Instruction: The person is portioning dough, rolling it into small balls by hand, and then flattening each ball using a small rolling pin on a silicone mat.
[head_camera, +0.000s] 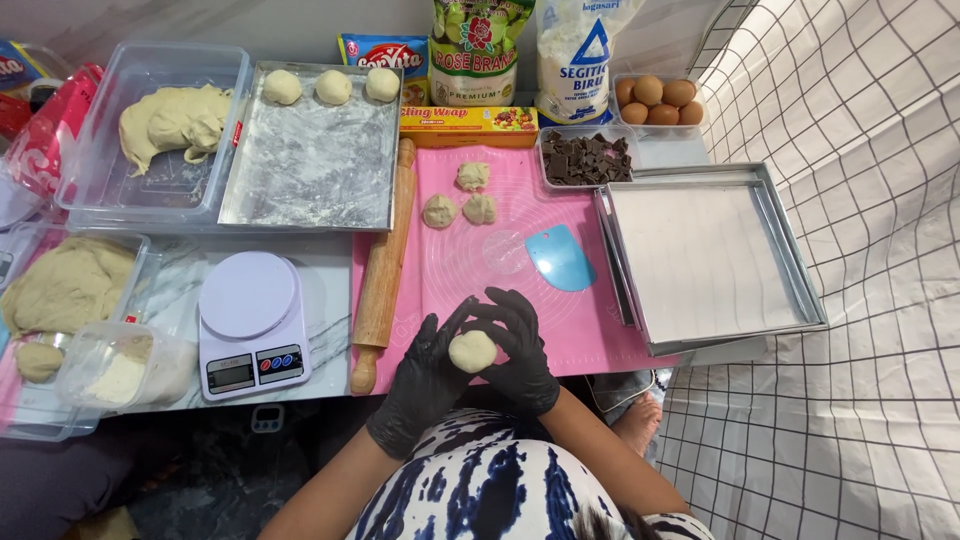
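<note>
Both our gloved hands, left (425, 375) and right (520, 350), cup a dough ball (472, 351) over the pink mat's (560, 330) near edge, probably rounding it, while three more pieces (460, 198) wait farther back.

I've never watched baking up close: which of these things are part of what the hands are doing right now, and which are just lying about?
In use:
left hand and right hand, cupped around a dough ball
pink mat
three dough pieces
tray with three shaped balls

Lying about:
rolling pin
scale
blue scraper
eggs
chocolate pieces
</note>
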